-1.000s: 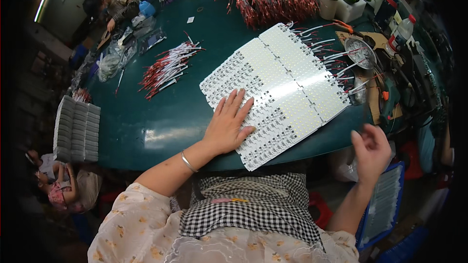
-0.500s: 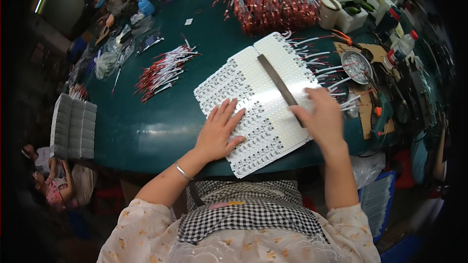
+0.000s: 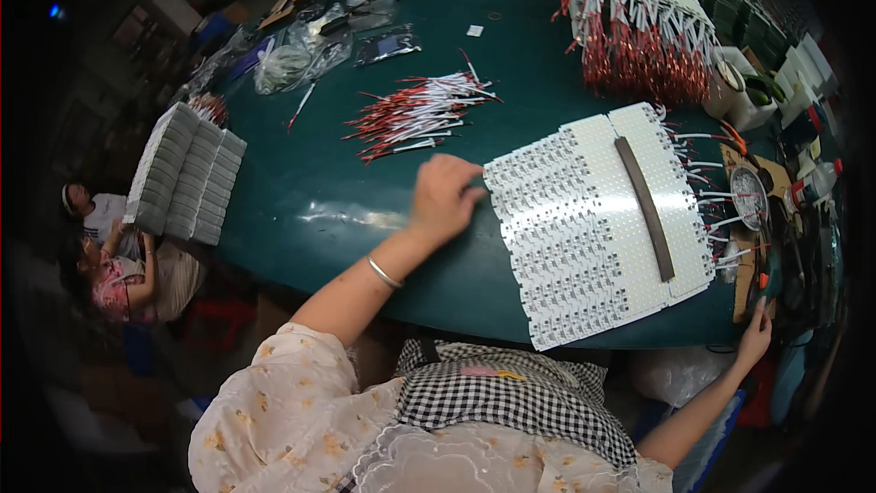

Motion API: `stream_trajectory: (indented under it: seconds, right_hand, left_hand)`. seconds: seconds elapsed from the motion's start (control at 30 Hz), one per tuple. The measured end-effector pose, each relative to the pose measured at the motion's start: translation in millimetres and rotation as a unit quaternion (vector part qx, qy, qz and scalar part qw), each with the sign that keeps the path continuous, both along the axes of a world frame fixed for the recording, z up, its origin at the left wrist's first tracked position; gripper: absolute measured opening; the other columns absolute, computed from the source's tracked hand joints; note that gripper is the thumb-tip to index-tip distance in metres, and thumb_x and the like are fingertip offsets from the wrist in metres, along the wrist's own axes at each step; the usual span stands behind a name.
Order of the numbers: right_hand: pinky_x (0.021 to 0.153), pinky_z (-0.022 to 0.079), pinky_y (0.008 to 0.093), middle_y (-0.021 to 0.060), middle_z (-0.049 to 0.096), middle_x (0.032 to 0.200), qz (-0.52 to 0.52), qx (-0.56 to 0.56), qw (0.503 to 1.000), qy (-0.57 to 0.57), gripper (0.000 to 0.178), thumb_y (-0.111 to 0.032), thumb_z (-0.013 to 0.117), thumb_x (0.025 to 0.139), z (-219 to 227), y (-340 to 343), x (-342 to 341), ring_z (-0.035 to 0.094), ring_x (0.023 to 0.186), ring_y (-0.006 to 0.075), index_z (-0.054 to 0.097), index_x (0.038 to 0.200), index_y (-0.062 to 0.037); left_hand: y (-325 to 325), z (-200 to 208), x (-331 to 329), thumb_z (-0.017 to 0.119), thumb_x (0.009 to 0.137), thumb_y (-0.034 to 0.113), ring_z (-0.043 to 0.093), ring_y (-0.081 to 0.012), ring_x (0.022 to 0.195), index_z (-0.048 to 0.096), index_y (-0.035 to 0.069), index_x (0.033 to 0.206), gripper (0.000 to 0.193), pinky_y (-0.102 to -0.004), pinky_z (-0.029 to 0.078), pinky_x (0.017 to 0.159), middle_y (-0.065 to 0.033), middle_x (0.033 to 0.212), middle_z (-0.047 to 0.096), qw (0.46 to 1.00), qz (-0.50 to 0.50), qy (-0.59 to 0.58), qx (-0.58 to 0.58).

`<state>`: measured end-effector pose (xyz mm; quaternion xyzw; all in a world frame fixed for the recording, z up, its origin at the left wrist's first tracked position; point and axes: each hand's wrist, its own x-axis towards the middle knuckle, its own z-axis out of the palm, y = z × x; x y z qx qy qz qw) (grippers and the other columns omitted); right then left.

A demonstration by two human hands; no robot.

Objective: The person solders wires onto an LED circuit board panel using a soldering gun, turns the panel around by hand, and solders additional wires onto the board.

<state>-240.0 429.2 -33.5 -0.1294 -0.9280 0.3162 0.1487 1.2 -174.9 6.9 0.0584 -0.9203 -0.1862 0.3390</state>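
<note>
A sheet of white LED circuit boards [image 3: 598, 210], set side by side, lies on the green table, with red and white wires along its right edge. A flat dark metal bar [image 3: 646, 210] rests across the boards. My left hand [image 3: 444, 196] is by their upper left corner, fingers bent, thumb and forefinger slightly apart, with nothing visible between them. At the table's right edge is my right hand [image 3: 756, 336], fingertips pointing up beside a dark green handled tool with an orange part [image 3: 766, 281]. Whether those fingers grip the tool is unclear.
A pile of red and white wires [image 3: 424, 114] lies beyond my left hand. Stacked white boards [image 3: 187, 173] stand at the left edge; wired boards [image 3: 639, 23] are heaped at the far right. A bowl [image 3: 748, 196] and a bottle [image 3: 815, 184] stand right. Other people sit left.
My left hand has lifted off the boards and moved to their upper left corner. My right hand has left the metal bar and gone right to the table edge. The view has shifted.
</note>
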Motion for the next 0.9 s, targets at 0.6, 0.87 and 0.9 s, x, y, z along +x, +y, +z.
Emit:
stream_trajectory:
  seconds: [0.6, 0.87, 0.9]
  right_hand:
    - [0.064, 0.045, 0.0243, 0.0071, 0.047, 0.090, 0.197, -0.753, 0.628, 0.014, 0.036, -0.010, 0.047, 0.100, 102.1, -35.8, 63.3, 0.047, 0.073, 0.0127, 0.040, 0.131, 0.0049]
    - [0.065, 0.041, 0.0271, 0.0054, 0.044, 0.084, 0.176, -0.651, 0.732, 0.092, 0.023, -0.008, 0.049, 0.098, 130.0, -19.9, 63.4, 0.044, 0.072, 0.0134, 0.046, 0.118, 0.0037]
    - [0.067, 0.041, 0.0265, 0.0047, 0.047, 0.083, 0.123, -0.590, 0.791, 0.108, 0.020, -0.010, 0.051, 0.098, 144.6, -21.7, 64.2, 0.047, 0.075, 0.0128, 0.051, 0.113, 0.0031]
  left_hand:
    - [-117.9, -23.4, -24.7, 0.066, 0.085, 0.032, 0.054, -0.0293, 0.094, 0.062, 0.003, 0.094, 0.030, -0.0428, 0.042, 0.080, -0.0112, 0.096, 0.058, 0.949, 0.184, -0.184, -0.178]
    - [-125.9, 0.5, -27.8, 0.065, 0.087, 0.008, 0.061, -0.0293, 0.072, 0.054, 0.002, 0.107, 0.023, -0.0396, 0.047, 0.065, -0.0143, 0.084, 0.062, 0.979, 0.168, 0.086, 0.076]
    - [-121.7, 6.3, -29.5, 0.065, 0.090, 0.010, 0.061, -0.0243, 0.067, 0.054, 0.002, 0.109, 0.024, -0.0358, 0.047, 0.062, -0.0130, 0.082, 0.063, 0.963, 0.151, 0.142, 0.170]
